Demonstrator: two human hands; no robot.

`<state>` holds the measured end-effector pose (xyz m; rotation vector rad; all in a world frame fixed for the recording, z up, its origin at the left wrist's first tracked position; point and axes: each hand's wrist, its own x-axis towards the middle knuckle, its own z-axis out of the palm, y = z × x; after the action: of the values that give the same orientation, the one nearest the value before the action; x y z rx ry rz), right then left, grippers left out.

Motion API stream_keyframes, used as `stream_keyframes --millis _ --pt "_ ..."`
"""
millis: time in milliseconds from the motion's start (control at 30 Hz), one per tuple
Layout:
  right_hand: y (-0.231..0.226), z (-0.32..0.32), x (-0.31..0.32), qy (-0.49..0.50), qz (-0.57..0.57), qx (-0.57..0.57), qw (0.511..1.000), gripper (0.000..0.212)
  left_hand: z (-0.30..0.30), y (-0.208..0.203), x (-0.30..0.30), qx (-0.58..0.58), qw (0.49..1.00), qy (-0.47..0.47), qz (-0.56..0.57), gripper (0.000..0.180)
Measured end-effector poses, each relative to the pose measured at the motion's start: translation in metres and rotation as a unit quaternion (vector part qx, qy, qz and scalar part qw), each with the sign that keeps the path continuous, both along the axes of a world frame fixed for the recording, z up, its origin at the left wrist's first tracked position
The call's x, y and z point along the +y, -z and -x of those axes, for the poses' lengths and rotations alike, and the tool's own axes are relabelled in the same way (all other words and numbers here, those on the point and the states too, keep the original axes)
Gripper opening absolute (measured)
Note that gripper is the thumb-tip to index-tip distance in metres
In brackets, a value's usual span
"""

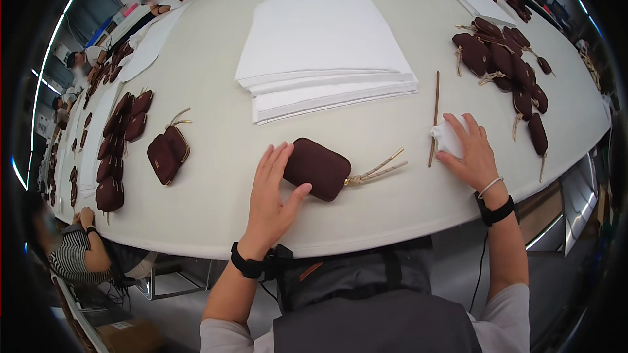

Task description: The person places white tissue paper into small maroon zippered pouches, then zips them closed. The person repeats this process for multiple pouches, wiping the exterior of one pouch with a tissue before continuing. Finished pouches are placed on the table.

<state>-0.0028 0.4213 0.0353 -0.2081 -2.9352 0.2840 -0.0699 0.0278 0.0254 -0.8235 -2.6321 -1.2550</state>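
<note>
A dark maroon zippered pouch (318, 168) lies flat in front of me, its beige cord pull (377, 171) with gold-coloured tips pointing right. My left hand (271, 197) is at the pouch's left end, fingers stretched out and thumb apart, touching its edge. Over on the right, my right hand (472, 155) is closed around a crumpled white cloth or tissue wad (449, 138) on the tabletop. Beside that wad lies a thin brown stick (436, 111).
White sheets (324, 33) are stacked at the table's middle. Maroon pouches are heaped at right (500, 59) and lined up at left (111, 170), with another pouch (169, 155) apart from them. A person in a striped top (82, 258) sits at left; others work farther back.
</note>
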Motion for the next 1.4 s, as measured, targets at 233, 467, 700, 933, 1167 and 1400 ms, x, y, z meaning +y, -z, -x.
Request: stream_keyframes --millis 233,467,700,933,1167,1400 --pt "-0.036 0.004 -0.005 -0.032 0.113 -0.044 0.992 0.076 -0.013 0.009 0.004 -0.117 0.986 -0.01 -0.116 0.043" --pt "-0.105 0.013 -0.123 -0.303 0.151 0.079 0.938 0.08 -0.021 0.02 -0.001 -0.122 0.978 -0.017 -0.167 0.04" --pt "-0.025 0.018 -0.164 -0.341 -0.007 -0.018 0.94 0.082 -0.022 0.023 0.013 -0.111 0.976 -0.02 -0.188 0.04" --pt "-0.067 0.029 -0.164 -0.319 0.137 0.082 0.934 0.077 -0.024 0.031 0.008 -0.077 0.979 -0.051 -0.183 0.04" --pt "-0.036 0.029 -0.153 -0.354 0.092 -0.021 0.93 0.079 -0.025 0.029 0.01 -0.072 0.981 -0.042 -0.173 0.042" --pt "-0.051 0.045 -0.17 -0.339 0.096 0.146 0.925 0.079 -0.026 0.032 0.007 -0.073 0.979 -0.056 -0.183 0.046"
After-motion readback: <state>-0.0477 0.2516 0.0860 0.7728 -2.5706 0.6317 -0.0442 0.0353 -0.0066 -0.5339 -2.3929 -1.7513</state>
